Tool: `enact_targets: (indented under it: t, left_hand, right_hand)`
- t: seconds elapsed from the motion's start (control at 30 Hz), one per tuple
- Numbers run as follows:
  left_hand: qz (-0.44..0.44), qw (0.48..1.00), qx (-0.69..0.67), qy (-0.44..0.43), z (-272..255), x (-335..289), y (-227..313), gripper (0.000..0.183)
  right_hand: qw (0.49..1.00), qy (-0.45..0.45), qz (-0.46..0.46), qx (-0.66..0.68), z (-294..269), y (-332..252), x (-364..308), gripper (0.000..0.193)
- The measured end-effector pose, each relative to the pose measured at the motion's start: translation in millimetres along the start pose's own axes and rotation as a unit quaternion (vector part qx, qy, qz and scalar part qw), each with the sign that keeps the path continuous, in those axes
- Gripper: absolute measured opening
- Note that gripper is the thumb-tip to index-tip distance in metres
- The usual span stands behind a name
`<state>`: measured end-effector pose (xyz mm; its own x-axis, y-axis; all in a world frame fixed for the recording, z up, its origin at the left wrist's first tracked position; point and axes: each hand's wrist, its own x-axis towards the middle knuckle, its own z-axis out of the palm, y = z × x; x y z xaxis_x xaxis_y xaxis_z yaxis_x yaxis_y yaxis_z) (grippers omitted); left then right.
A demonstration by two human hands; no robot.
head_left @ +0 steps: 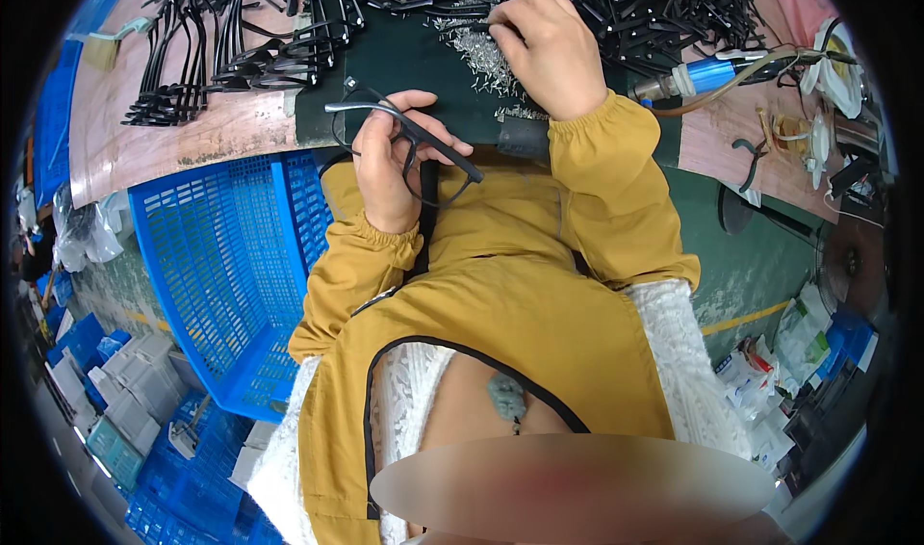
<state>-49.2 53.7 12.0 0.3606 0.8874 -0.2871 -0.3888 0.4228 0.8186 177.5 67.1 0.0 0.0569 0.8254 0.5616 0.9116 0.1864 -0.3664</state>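
Note:
My left hand (pixel 390 165) is closed around a black eyeglass frame (pixel 445 148), holding it above the near edge of the table. One dark temple of the frame points toward me, and the thin rim hangs below my fingers. Farther off, my right hand (pixel 551 52) has thumb and forefinger pinched together beside a heap of tiny silvery screws (pixel 484 59) on the dark green mat (pixel 385 59). Whatever sits in that pinch is too small or hidden to make out. Behind the screws lies a large pile of black temples (pixel 664 15).
Assembled black frames (pixel 183 73) stand in rows at the left. A blue-handled power screwdriver (pixel 707 75) with a cable rests at the right. Below the table edge stands a blue plastic basket (pixel 217 256). A brush (pixel 106 49) lies at the far left.

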Motion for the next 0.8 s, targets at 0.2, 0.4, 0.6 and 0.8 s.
enact_targets:
  t: [0.2, 0.4, 0.6, 0.8]
  left_hand:
    - [-0.008, 1.0, 0.023, -0.019, -1.6, -0.4, -0.6, 0.054]
    - [0.003, 1.0, 0.02, -0.018, -3.1, 0.8, -2.7, 0.052]
    - [0.001, 0.999, 0.032, -0.023, -4.1, 0.0, -2.9, 0.052]
    - [-0.019, 1.0, 0.009, -0.009, -1.0, 2.3, 3.6, 0.05]
  right_hand:
    - [0.962, 0.253, 0.092, -0.038, -56.1, 2.2, 87.1, 0.031]
    - [0.992, 0.069, -0.037, -0.097, -9.9, 4.4, 80.1, 0.015]
    - [0.99, 0.091, -0.095, 0.046, -10.0, -9.5, 81.1, 0.017]
    - [0.844, 0.124, 0.279, 0.441, -70.7, -52.9, -12.1, 0.027]
